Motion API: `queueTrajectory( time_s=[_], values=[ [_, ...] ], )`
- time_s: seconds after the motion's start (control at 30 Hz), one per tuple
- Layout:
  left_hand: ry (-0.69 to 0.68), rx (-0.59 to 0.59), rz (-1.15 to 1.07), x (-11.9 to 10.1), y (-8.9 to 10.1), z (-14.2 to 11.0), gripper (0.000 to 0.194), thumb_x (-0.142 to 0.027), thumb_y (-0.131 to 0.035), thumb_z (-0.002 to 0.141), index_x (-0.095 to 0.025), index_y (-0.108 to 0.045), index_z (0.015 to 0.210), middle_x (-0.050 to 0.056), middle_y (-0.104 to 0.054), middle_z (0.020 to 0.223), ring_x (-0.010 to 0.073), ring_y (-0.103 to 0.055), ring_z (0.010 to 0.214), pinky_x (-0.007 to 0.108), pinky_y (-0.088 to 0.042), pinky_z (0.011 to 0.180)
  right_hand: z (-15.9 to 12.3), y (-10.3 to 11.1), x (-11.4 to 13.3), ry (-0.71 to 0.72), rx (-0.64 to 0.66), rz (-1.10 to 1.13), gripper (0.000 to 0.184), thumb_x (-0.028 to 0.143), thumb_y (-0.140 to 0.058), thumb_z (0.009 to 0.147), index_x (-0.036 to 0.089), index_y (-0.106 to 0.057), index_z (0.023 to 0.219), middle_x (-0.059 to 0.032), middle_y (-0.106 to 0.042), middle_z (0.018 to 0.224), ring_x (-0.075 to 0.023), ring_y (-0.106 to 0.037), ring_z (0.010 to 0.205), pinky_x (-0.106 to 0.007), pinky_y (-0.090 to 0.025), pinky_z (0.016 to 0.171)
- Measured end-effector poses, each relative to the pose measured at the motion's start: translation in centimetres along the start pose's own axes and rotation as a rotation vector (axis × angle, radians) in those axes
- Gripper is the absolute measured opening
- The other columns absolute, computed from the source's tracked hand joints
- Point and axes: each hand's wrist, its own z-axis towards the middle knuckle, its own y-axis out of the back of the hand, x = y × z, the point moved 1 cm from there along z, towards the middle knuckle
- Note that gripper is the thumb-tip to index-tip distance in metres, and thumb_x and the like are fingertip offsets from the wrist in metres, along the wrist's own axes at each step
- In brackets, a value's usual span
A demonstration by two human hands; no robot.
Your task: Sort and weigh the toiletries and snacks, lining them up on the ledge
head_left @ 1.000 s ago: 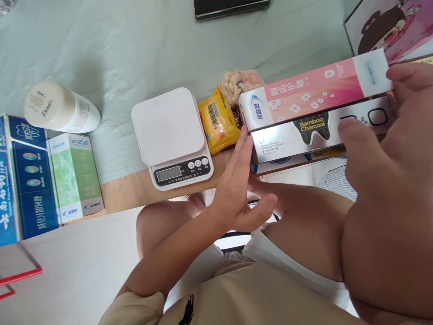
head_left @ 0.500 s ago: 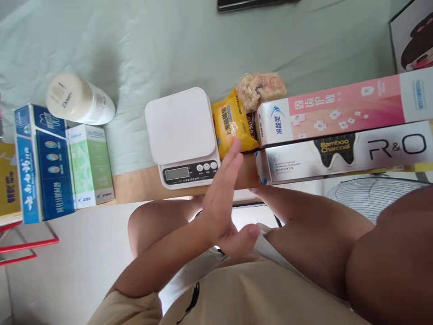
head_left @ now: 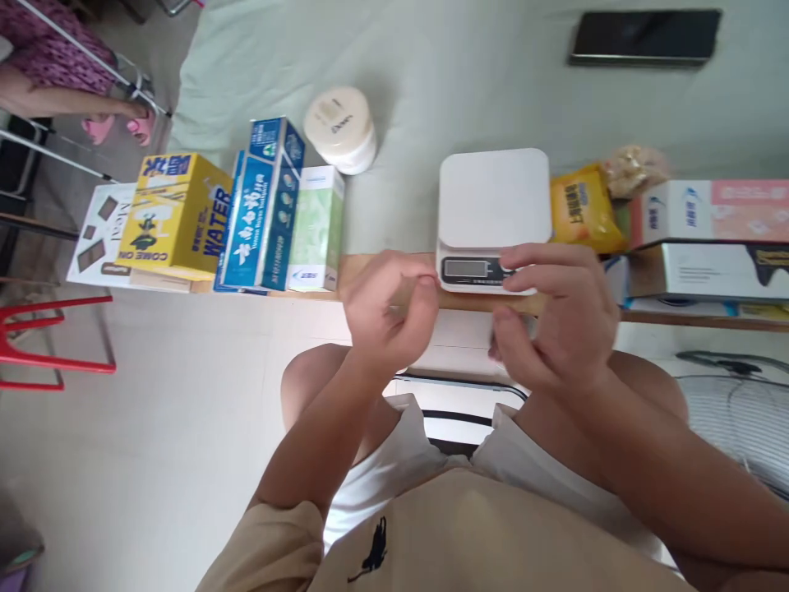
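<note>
A white kitchen scale (head_left: 494, 197) lies at the near edge of the table, its dark display strip facing me. At its front left corner is my left hand (head_left: 389, 312), fingers curled and thumb tip meeting the index finger, with nothing visible in the pinch. My right hand (head_left: 558, 316) is over the front right corner, fingers apart and holding nothing. Its fingertips cover the scale's buttons; I cannot tell whether they press. Right of the scale sits a yellow soap packet (head_left: 584, 210), with a clear bag of pale pieces (head_left: 634, 168) behind it.
Left of the scale stand a white jar (head_left: 341, 131), a green box (head_left: 316, 230), a blue toothpaste box (head_left: 259, 205) and a yellow box (head_left: 176, 214). Toothpaste boxes (head_left: 708, 271) lie at right. A phone (head_left: 646, 37) lies farther back. A red stool (head_left: 58, 337) and a fan (head_left: 733, 419) are below.
The view has swung left, so things appear farther right. My right hand has come into view over the scale's front. My left hand has gone from outstretched to curled, at the scale's left corner.
</note>
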Motion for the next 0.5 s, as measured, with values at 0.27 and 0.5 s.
queueTrajectory(
  time_s=[0.27, 0.5],
  values=[
    [0.295, -0.176, 0.020, 5.5, 7.2, -2.1, 0.045, -0.062, -0.038, 0.109, -0.040, -0.062, 0.139, 0.000, -0.067, 0.145, 0.0252, -0.063, 0.142, 0.050, -0.056, 0.120, -0.5, -13.8, 2.6, -0.056, 0.452, 0.048, 0.030, 0.021, -0.050, 0.096, 0.026, -0.063, 0.123, -0.0091, -0.072, 0.141, -0.0261, -0.067, 0.136, -0.049, -0.060, 0.108],
    [0.504, -0.064, 0.070, 7.2, 7.5, -4.8, 0.053, -0.051, -0.025, 0.114, -0.038, -0.035, 0.164, 0.000, -0.043, 0.172, 0.0206, -0.037, 0.164, 0.046, -0.042, 0.135, -0.9, -19.0, 3.1, -0.096, 0.636, 0.037, 0.044, 0.029, -0.047, 0.104, 0.029, -0.058, 0.146, -0.0022, -0.060, 0.159, -0.0292, -0.046, 0.159, -0.056, -0.044, 0.125]
  ],
)
